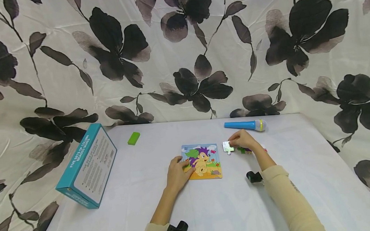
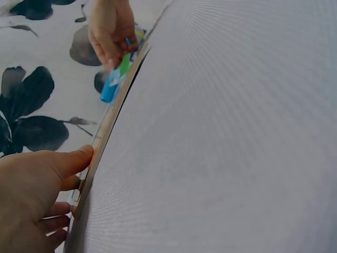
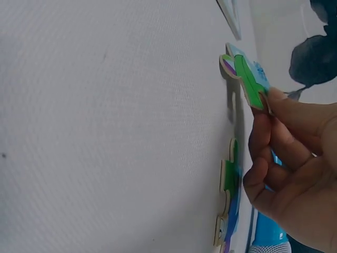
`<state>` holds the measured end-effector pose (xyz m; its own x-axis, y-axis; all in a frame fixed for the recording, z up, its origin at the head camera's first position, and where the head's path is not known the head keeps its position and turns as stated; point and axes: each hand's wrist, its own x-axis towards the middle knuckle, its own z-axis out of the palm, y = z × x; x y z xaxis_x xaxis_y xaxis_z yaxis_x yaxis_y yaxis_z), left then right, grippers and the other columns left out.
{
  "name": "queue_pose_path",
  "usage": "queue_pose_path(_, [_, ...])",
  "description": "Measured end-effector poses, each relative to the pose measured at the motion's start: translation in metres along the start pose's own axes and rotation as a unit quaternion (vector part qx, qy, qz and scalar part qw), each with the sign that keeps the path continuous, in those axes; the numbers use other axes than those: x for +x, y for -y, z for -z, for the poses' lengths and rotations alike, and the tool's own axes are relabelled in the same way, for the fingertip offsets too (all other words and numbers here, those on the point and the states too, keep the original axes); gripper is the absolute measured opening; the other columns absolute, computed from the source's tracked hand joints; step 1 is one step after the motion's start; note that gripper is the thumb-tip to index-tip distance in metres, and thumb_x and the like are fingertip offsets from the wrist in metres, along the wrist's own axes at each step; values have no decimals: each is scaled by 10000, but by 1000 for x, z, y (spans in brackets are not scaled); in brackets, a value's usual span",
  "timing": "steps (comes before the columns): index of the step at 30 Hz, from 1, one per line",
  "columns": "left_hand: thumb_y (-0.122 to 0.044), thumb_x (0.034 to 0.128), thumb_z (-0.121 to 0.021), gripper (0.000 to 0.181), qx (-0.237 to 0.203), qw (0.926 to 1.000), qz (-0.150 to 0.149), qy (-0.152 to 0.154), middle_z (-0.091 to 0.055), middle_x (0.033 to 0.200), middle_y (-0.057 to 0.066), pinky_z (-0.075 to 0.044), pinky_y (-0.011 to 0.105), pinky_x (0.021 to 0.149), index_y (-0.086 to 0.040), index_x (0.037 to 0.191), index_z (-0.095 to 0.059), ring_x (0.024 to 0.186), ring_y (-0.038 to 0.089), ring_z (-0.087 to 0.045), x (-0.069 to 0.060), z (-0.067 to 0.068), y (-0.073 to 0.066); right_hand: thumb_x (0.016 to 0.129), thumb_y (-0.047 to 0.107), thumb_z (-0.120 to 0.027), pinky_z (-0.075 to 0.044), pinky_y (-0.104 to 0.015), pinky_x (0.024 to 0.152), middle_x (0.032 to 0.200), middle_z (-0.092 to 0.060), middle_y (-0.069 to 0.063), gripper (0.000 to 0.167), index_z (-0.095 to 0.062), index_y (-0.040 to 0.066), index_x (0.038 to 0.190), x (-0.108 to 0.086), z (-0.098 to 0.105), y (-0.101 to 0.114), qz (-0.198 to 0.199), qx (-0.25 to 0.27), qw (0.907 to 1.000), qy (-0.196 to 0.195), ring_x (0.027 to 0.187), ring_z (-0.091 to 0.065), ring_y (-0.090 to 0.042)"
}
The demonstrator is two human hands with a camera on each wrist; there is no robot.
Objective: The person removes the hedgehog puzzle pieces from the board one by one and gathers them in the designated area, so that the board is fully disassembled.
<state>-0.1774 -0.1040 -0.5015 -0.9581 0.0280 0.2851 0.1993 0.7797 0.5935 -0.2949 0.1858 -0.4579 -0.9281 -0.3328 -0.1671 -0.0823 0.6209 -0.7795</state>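
Note:
A square hedgehog picture puzzle (image 1: 203,163) lies flat on the white table in the head view. My left hand (image 1: 177,177) rests at its left side, thumb and fingertips on the picture; the left wrist view shows that hand along the thin board edge (image 2: 118,108). Right of the puzzle, my right hand (image 1: 244,140) pinches a puzzle piece (image 1: 228,147) by one side, between thumb and fingers. The right wrist view shows this piece, green and light blue (image 3: 247,79), tilted above the table. More puzzle pieces (image 1: 243,150) lie beneath my right hand, partly hidden by it.
A blue toy microphone (image 1: 243,125) lies behind my right hand. At the left, a teal box (image 1: 87,169) stands on the table, with a small green block (image 1: 134,138) beyond it. A floral cloth (image 1: 194,52) hangs behind the table.

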Motion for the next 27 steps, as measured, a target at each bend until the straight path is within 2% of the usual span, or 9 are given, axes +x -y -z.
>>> queue_pose_path(8, [-280,755,-782,387,26,10000,26,2,-572,1197,217,-405,478,999,10,1004,-721,1156,374,-504,-1,-1,1,846,80,-679,-486,-385,803,995,-676,-172,240,-688,-64,1037,3,2,-3,254,-946,9948,281,857,-557,-209])
queue_pose_path(13, [-287,762,-777,389,35,9999,85,40,-570,1206,213,-400,475,1008,3,1014,-721,1165,372,-501,-1,-2,1,839,50,-675,-480,-426,833,997,-667,-176,231,-687,-58,1043,2,2,-3,289,-1175,9920,361,902,-565,-258])
queue_pose_path(18, [-278,763,-777,384,61,10000,-1,27,-571,1199,216,-408,482,996,11,1010,-719,1157,375,-504,0,-1,1,848,53,-665,-475,-460,883,1043,-671,-196,239,-680,-59,1059,-2,0,-1,174,-1338,9905,260,997,-590,-314])
queue_pose_path(21, [-277,768,-774,388,51,10000,-15,19,-569,1203,217,-407,480,998,14,1017,-716,1160,373,-502,-1,0,0,858,56,-657,-477,-452,878,1065,-669,-197,252,-672,-61,1080,-3,-1,0,91,-1397,9899,224,994,-590,-301])
queue_pose_path(27, [-275,769,-773,387,54,10000,-49,-7,-571,1202,218,-410,478,996,17,1016,-716,1159,369,-503,0,1,0,864,60,-651,-469,-371,778,1028,-664,-166,268,-665,-44,1110,-4,-2,1,-62,-1424,9895,231,865,-535,-222])
